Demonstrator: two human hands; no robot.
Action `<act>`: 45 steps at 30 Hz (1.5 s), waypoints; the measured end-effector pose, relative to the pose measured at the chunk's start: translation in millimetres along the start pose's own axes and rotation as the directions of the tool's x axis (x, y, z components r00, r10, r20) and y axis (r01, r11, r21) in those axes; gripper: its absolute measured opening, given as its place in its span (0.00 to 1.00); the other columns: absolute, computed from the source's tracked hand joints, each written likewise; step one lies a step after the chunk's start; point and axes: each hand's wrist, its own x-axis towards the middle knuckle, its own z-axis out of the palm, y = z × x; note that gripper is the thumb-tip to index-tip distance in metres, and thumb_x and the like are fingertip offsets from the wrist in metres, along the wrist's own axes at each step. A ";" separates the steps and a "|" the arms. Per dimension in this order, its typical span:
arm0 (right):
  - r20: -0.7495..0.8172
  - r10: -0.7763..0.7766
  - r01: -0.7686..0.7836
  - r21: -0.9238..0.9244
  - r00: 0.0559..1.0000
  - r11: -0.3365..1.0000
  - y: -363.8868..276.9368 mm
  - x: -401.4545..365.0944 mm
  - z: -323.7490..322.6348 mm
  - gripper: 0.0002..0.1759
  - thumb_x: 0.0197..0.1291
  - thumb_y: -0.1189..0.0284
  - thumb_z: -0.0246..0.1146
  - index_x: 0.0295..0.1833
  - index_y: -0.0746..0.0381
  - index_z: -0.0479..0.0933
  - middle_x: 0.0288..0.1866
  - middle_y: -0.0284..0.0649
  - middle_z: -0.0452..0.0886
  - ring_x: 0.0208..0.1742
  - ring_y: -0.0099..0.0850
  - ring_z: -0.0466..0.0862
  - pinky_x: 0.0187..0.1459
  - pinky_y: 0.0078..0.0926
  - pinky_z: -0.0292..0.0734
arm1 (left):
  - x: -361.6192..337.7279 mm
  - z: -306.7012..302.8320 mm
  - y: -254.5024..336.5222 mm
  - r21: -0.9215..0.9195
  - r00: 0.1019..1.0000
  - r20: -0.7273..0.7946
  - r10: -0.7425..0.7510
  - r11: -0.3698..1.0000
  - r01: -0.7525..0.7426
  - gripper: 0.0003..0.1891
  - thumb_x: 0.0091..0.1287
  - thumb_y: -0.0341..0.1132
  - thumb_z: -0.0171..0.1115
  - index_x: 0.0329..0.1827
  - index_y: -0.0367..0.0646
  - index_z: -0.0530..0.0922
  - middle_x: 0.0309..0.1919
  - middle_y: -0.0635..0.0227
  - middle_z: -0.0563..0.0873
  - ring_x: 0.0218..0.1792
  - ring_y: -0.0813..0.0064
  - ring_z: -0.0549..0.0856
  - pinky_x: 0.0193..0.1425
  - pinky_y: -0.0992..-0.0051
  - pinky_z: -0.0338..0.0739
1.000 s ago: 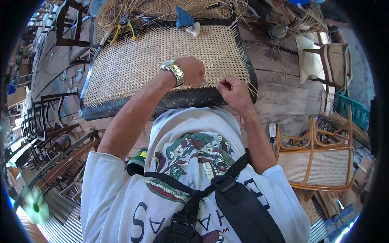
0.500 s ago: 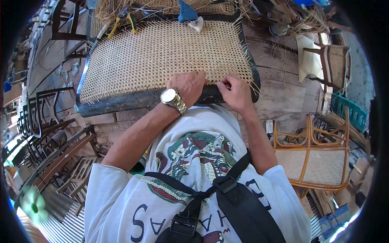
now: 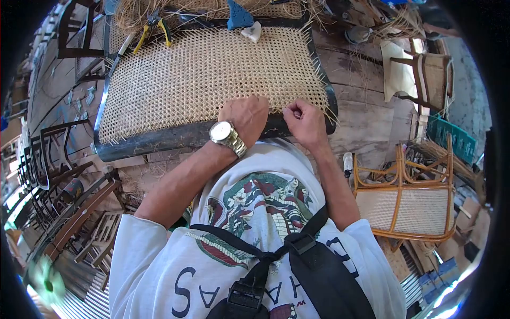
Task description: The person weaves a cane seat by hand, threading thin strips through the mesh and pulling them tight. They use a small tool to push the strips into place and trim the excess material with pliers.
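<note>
In front of me lies a woven cane panel (image 3: 207,80) set in a dark frame (image 3: 159,139), with loose strand ends sticking out along its right side. My left hand (image 3: 244,118), wearing a metal wristwatch (image 3: 223,133), rests on the panel's near edge with its fingers curled down onto the weave. Just to its right, my right hand (image 3: 306,125) is at the same edge, thumb and fingers pinched together. Whatever either hand grips is too small or hidden to make out.
On the panel's far side lie yellow-handled pliers (image 3: 153,34), a blue block (image 3: 240,16), a white lump (image 3: 252,33) and a knife-like tool (image 3: 125,45). A rattan chair (image 3: 401,207) is at right. Wooden chair frames (image 3: 56,141) stand at left.
The view has shifted slightly, so the panel appears a little farther left. Both hands stay at the near edge, with only small finger movement.
</note>
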 end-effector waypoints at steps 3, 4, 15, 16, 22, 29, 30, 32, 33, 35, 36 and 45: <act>0.003 -0.001 0.001 0.019 1.000 1.000 0.0 0.9 -0.9 0.10 0.58 0.69 0.67 0.36 0.66 0.82 0.30 0.47 0.84 0.31 0.41 0.86 0.36 0.35 0.79 | -2.9 6.6 -5.8 -0.034 0.999 -0.041 0.019 0.999 -0.021 0.07 0.69 0.35 0.58 0.36 0.43 0.79 0.32 0.58 0.87 0.34 0.56 0.89 0.36 0.59 0.83; 0.005 0.002 -0.002 0.014 1.000 1.000 0.1 1.2 -1.4 0.10 0.58 0.69 0.67 0.36 0.66 0.82 0.30 0.47 0.84 0.31 0.41 0.86 0.36 0.35 0.79 | -3.4 8.1 -7.6 -0.064 0.999 -0.045 0.020 0.998 -0.023 0.09 0.71 0.39 0.58 0.38 0.43 0.78 0.32 0.58 0.87 0.33 0.55 0.89 0.35 0.56 0.82; 0.055 -0.100 0.102 -0.042 0.994 0.994 -5.7 -1.3 8.4 0.11 0.61 0.67 0.69 0.37 0.65 0.83 0.33 0.45 0.85 0.33 0.40 0.86 0.37 0.35 0.79 | -2.5 14.0 -15.7 -0.161 0.998 -0.055 -0.003 0.987 -0.006 0.10 0.71 0.41 0.60 0.37 0.45 0.79 0.31 0.59 0.87 0.32 0.55 0.88 0.34 0.57 0.82; 0.055 -0.098 0.100 -0.043 0.994 0.994 -5.4 -1.6 7.2 0.11 0.61 0.67 0.69 0.37 0.65 0.83 0.33 0.45 0.85 0.33 0.40 0.86 0.37 0.35 0.79 | -1.1 13.9 -16.0 -0.186 0.999 -0.029 -0.036 0.982 0.030 0.11 0.71 0.42 0.61 0.37 0.44 0.80 0.31 0.58 0.87 0.33 0.55 0.88 0.36 0.56 0.82; 0.054 0.086 -0.086 0.003 0.995 0.996 -8.6 -2.8 -2.4 0.11 0.60 0.67 0.69 0.36 0.65 0.82 0.28 0.44 0.83 0.28 0.37 0.84 0.34 0.33 0.78 | 34.2 6.3 -30.1 -0.282 0.975 0.221 -0.019 0.956 0.083 0.13 0.66 0.44 0.66 0.37 0.42 0.85 0.33 0.53 0.89 0.38 0.50 0.88 0.44 0.54 0.81; 0.006 0.123 -0.123 0.057 0.992 0.991 -5.8 -2.1 2.5 0.09 0.58 0.70 0.67 0.35 0.66 0.81 0.24 0.44 0.82 0.24 0.34 0.81 0.32 0.31 0.77 | 56.8 -1.9 -41.3 -0.220 0.929 0.228 0.291 0.945 -0.242 0.11 0.66 0.43 0.66 0.36 0.44 0.85 0.31 0.54 0.88 0.37 0.50 0.88 0.42 0.54 0.81; 0.012 0.145 -0.145 0.066 0.989 0.987 -5.2 -1.6 2.7 0.09 0.58 0.70 0.67 0.35 0.66 0.81 0.24 0.44 0.82 0.24 0.33 0.81 0.32 0.30 0.77 | 51.4 -3.2 -37.1 -0.205 0.950 0.219 0.222 0.962 -0.178 0.11 0.67 0.43 0.65 0.36 0.45 0.84 0.31 0.54 0.88 0.37 0.51 0.88 0.42 0.54 0.81; 0.008 0.142 -0.143 0.074 0.990 0.987 -5.5 -2.3 3.3 0.09 0.58 0.71 0.67 0.34 0.66 0.81 0.24 0.43 0.81 0.23 0.33 0.80 0.32 0.30 0.76 | 37.1 0.8 -30.4 -0.174 0.977 0.181 0.110 0.982 -0.079 0.11 0.69 0.43 0.62 0.37 0.46 0.84 0.30 0.55 0.88 0.36 0.53 0.89 0.39 0.54 0.81; 0.004 0.141 -0.141 0.082 0.990 0.987 -5.4 -3.1 4.0 0.09 0.57 0.71 0.67 0.33 0.66 0.80 0.24 0.43 0.81 0.23 0.33 0.80 0.31 0.30 0.76 | 28.7 3.5 -26.8 -0.174 0.977 0.184 0.112 0.982 -0.079 0.11 0.69 0.43 0.62 0.37 0.46 0.84 0.30 0.55 0.88 0.36 0.53 0.89 0.39 0.54 0.81; -0.024 0.109 -0.107 0.069 0.994 0.992 -5.0 -4.7 6.5 0.08 0.58 0.71 0.67 0.33 0.66 0.80 0.25 0.43 0.81 0.24 0.33 0.80 0.31 0.30 0.76 | 13.8 8.2 -20.7 -0.192 0.999 0.025 0.029 0.981 -0.023 0.11 0.70 0.42 0.61 0.39 0.45 0.82 0.31 0.56 0.88 0.35 0.53 0.89 0.36 0.55 0.82; -0.053 0.072 -0.070 0.052 0.996 0.996 -4.6 -5.4 7.7 0.08 0.58 0.71 0.67 0.33 0.66 0.80 0.26 0.43 0.81 0.25 0.33 0.80 0.31 0.30 0.75 | 9.7 11.0 -19.7 -0.208 1.000 0.000 0.027 0.978 -0.027 0.10 0.71 0.42 0.61 0.39 0.44 0.81 0.31 0.56 0.88 0.33 0.53 0.89 0.34 0.56 0.82; -0.140 0.046 -0.035 0.077 0.989 0.996 -15.1 -15.2 20.7 0.06 0.58 0.74 0.67 0.34 0.66 0.80 0.29 0.44 0.81 0.28 0.37 0.81 0.33 0.33 0.76 | 11.3 9.1 -24.5 -0.159 0.996 0.022 0.083 0.984 -0.079 0.09 0.71 0.40 0.60 0.39 0.44 0.81 0.31 0.57 0.87 0.33 0.54 0.89 0.34 0.57 0.82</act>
